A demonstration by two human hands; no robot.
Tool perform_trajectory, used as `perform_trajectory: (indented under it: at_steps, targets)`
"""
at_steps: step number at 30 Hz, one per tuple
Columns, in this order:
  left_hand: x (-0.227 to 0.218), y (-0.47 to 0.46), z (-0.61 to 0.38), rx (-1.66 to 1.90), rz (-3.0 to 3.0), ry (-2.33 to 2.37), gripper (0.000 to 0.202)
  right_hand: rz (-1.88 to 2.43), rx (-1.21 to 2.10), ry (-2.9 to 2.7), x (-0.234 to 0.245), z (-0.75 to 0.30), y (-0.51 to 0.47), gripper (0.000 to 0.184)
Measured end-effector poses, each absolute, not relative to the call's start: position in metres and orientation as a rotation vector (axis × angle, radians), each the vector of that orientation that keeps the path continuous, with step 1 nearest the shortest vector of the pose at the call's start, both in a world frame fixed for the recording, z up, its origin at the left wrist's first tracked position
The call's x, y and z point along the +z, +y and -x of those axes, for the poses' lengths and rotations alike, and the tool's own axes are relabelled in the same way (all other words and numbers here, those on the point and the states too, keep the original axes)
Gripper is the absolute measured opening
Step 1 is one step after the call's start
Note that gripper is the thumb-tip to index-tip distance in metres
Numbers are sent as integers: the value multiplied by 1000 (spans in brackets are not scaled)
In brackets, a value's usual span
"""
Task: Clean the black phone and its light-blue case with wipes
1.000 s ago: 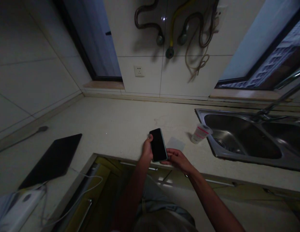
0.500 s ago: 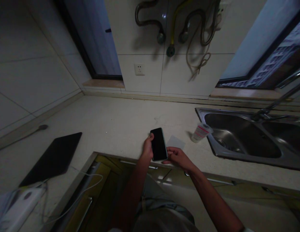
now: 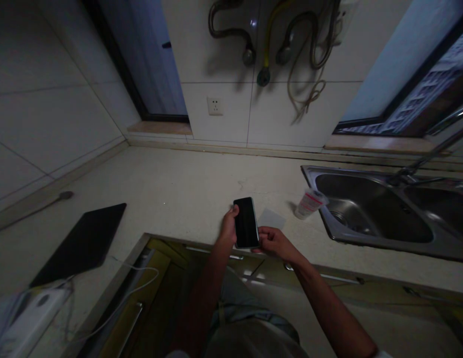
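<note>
A smartphone with a dark screen and a pale edge is held up at the counter's front edge. My left hand grips its left side, thumb lying over the screen's border. At the lower right edge, my right hand has its fingers curled against the phone, some tucked beneath it. Those fingertips are partly hidden. Just right of the phone, a thin pale square sheet lies flat on the counter. Farther right, a clear plastic cup with red and white print leans at an angle in the picture, close to the sink.
The pale counter runs along the tiled wall. A steel double sink with a faucet is on the right. On the left lie a black flat panel, a white device and a white cable. Pipes hang above.
The phone and both hands have shifted very slightly to the right. The grip looks the same, and everything around stays in place.
</note>
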State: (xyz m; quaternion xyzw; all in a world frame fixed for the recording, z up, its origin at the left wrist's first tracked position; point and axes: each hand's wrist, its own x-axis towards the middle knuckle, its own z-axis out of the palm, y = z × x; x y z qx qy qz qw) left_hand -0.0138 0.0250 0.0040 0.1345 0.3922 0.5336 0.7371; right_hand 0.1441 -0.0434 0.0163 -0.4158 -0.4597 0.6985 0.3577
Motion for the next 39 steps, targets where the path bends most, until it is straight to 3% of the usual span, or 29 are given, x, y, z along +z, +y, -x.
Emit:
perform_trajectory:
  at_steps: [11, 25, 39]
  targets:
    - [7, 27, 15, 1182, -298, 840, 38, 1254, 1363, -1555, 15, -142, -44, 9]
    - [11, 28, 17, 1101, -185, 869, 31, 1276, 1213, -1712, 19, -145, -46, 20]
    - [10, 29, 15, 1045, -200, 889, 36, 1048, 1606, -1458, 17, -143, -47, 22]
